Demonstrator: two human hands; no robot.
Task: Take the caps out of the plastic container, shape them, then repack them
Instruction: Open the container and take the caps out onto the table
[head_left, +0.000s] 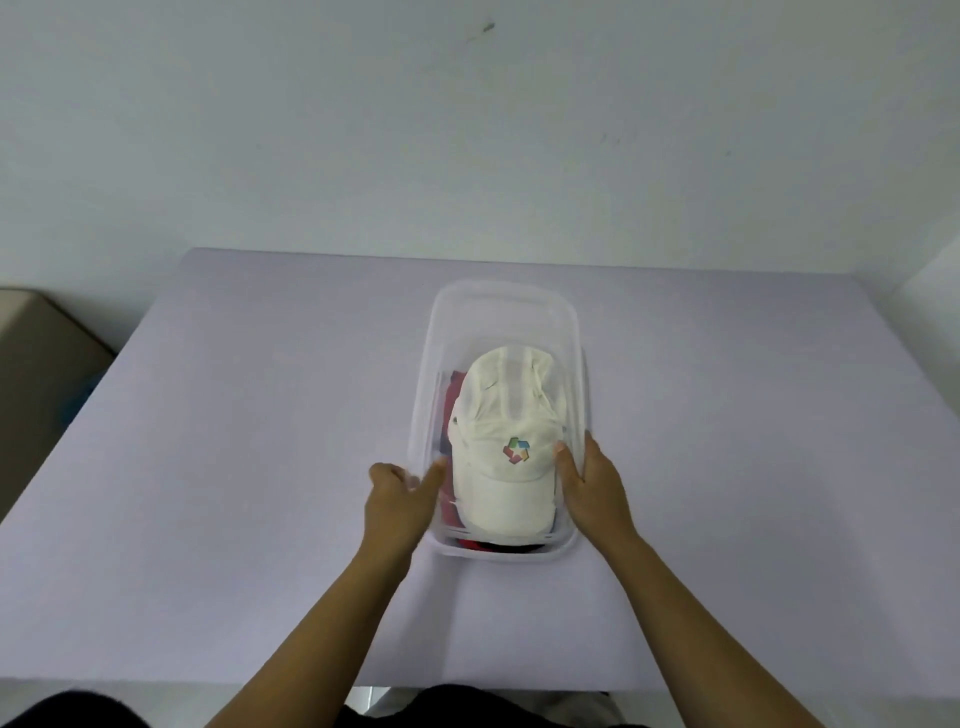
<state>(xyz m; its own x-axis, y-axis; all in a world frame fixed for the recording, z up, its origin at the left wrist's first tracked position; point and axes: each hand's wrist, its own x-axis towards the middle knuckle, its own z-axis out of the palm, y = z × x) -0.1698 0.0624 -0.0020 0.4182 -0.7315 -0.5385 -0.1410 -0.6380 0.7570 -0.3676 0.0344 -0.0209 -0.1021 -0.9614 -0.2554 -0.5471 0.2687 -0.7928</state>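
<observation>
I have left hand (400, 499) and right hand (592, 486) each pinching a side wall of the plastic container (504, 317) (white cap (506, 415) topmost).

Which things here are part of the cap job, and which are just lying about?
Job: plastic container, white cap on top, red fabric beneath it, left hand and right hand at the container's walls.
Lying about: beige object left of the table.
</observation>
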